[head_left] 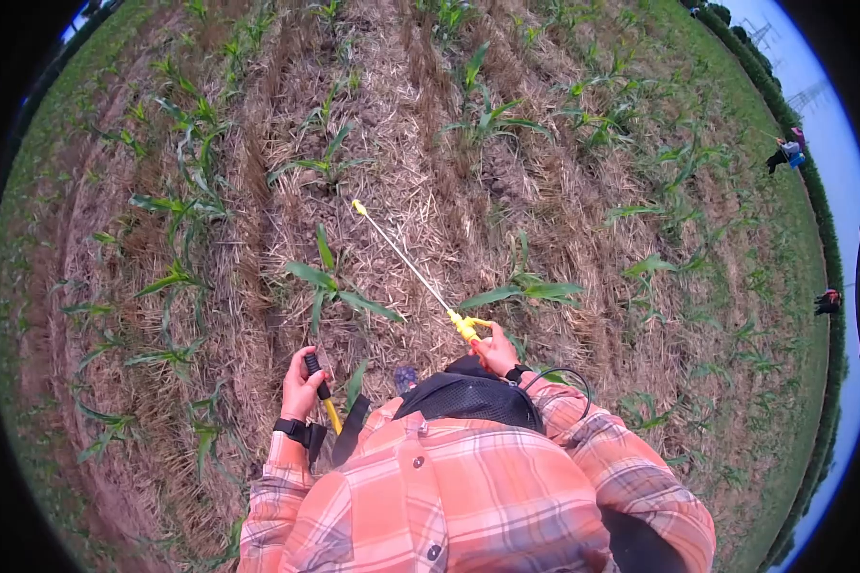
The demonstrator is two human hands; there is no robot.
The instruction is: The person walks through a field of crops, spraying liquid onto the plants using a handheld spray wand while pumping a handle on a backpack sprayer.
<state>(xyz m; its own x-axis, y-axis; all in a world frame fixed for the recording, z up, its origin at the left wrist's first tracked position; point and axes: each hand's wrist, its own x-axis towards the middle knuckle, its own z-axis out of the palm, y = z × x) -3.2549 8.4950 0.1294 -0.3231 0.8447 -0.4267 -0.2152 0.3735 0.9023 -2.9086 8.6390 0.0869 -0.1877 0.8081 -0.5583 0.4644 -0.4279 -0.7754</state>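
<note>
Yellow-tipped wand in the right hand, black-gripped lever in the left

The wand [409,265] is thin, straight and pale along its shaft, with a small bright yellow nozzle [358,207] at the far end. At the near end sits a chunkier yellow handle [464,326] in ridged sections, a yellow trigger piece branching off its side and a bit of orange-red beside the fingers. The right hand [495,351] is closed around this handle. From there the wand slants forward and to the left over the field [392,124], between leafy green plants; whether the nozzle touches the ground cannot be told.

The left hand [301,387] is curled around the ridged black grip of a lever [332,414], whose yellow shaft runs down toward the person's body. A thin dark hose [589,390] loops beside the right sleeve.

Straw litters the soil between the plant rows. Near the field's right edge, other people [789,155] appear small, in front of a dark green hedge [825,224].
</note>
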